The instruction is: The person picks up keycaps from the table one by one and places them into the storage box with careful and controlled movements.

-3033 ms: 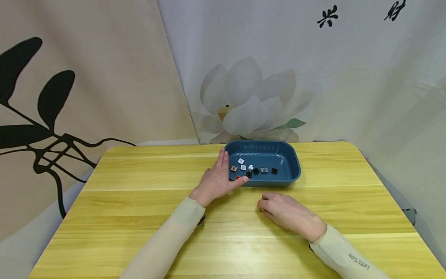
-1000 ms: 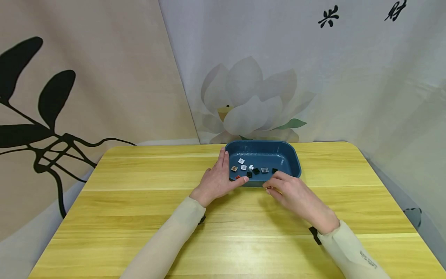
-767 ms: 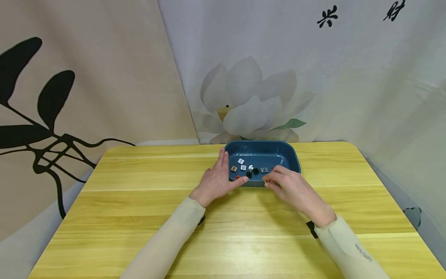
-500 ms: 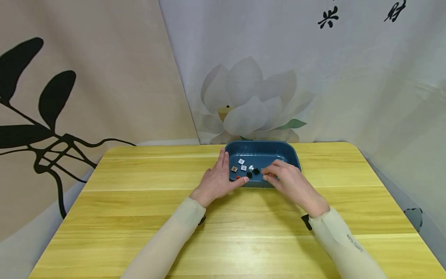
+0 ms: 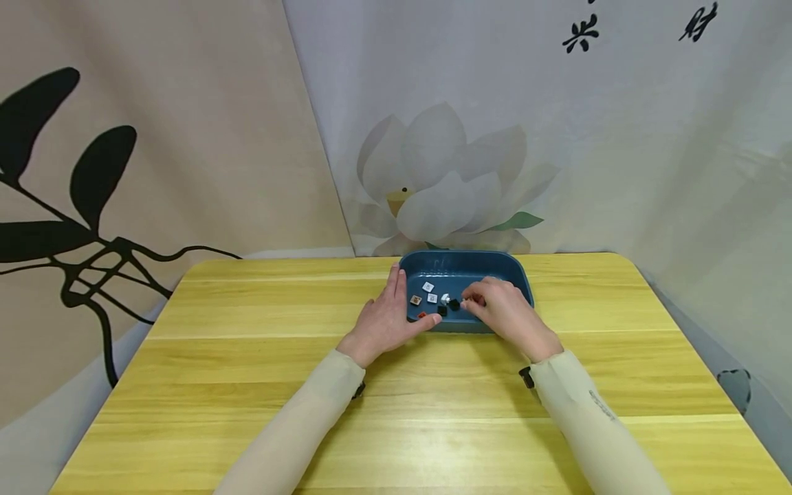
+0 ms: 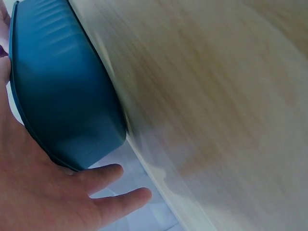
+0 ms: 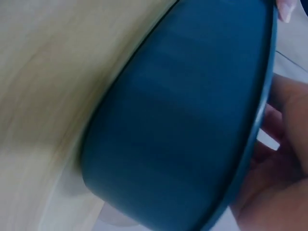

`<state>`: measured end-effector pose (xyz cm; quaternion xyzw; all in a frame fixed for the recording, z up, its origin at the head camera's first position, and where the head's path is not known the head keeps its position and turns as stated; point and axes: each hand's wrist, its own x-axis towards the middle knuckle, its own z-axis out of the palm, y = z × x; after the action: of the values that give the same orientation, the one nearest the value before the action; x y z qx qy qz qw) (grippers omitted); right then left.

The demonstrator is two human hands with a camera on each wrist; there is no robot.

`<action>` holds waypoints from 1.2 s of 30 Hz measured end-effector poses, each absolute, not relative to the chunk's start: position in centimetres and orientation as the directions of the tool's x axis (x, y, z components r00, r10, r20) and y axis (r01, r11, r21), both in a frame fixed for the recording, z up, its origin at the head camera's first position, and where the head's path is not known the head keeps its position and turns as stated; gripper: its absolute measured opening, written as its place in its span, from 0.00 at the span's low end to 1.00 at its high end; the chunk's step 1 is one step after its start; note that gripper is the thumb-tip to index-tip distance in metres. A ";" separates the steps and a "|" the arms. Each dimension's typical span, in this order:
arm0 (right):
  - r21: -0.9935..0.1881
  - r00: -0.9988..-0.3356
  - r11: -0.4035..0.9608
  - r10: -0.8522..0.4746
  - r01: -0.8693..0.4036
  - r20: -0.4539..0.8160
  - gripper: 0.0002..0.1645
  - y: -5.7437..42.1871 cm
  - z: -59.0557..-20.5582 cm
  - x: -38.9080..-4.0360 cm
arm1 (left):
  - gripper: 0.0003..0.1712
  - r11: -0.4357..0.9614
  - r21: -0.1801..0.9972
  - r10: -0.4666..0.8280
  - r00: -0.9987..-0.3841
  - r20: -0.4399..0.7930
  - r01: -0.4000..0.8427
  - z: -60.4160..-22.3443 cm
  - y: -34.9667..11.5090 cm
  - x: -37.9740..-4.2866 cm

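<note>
A dark blue rectangular tray [image 5: 495,326] lies near the table's far edge and contains several small square pieces. White pieces [image 5: 428,287], a brownish piece [image 5: 416,300], black pieces [image 5: 442,311] and a red piece [image 5: 423,315] show on its left side. My left hand [image 5: 385,317] rests on the tray's left end, fingers extended along the side and thumb over the front rim. Reaching over the front rim, my right hand [image 5: 504,309] has thumb and index finger pinched low inside the tray. Its fingertips appear to hold a small square piece, mostly hidden. Both wrist views show the tray's outer wall [image 7: 178,115].
The tray stands on a light wooden table [image 5: 396,426]. Behind it hangs a pale curtain [image 5: 619,172] printed with a lotus, dark leaves and characters, close to the tray's back edge.
My right hand has moved from the table in front, over the front rim and into the tray. A grey piece and a black piece are now hidden behind it. My left hand stays put.
</note>
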<state>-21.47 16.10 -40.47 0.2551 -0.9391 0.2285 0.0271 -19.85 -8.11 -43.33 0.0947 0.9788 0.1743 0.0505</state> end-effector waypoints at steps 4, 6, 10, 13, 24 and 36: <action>-0.422 -0.884 0.787 -0.458 -0.450 0.090 0.09 15.9 -40.6 -22.3 | 0.71 0.921 0.353 0.202 -0.977 -0.067 0.166 -43.4 -8.1 -19.9; -0.428 -0.889 0.794 -0.456 -0.433 0.054 0.09 15.8 -40.7 -22.6 | 0.71 0.920 0.355 0.203 -0.977 -0.068 0.166 -43.4 -8.2 -19.9; -0.440 -0.895 0.806 -0.445 -0.395 -0.013 0.08 15.8 -41.0 -23.2 | 0.72 0.921 0.353 0.203 -0.977 -0.070 0.166 -43.4 -8.2 -19.9; -0.448 -0.901 0.817 -0.431 -0.362 -0.058 0.07 15.7 -41.1 -23.6 | 0.72 0.923 0.347 0.202 -0.977 -0.073 0.166 -43.3 -8.2 -19.8; -0.450 -0.893 0.830 -0.428 -0.329 -0.137 0.04 15.4 -41.0 -24.1 | 0.72 0.922 0.352 0.202 -0.976 -0.077 0.163 -43.3 -8.1 -19.8; -0.442 -0.909 0.843 -0.397 -0.306 -0.126 0.13 15.7 -41.1 -23.9 | 0.71 0.922 0.352 0.198 -0.978 -0.069 0.162 -43.3 -8.0 -19.8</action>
<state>-23.95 15.69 -41.06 0.1842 -0.9540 0.2112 -0.1067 -19.80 -7.99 -43.26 0.0919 0.9789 0.1750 0.0519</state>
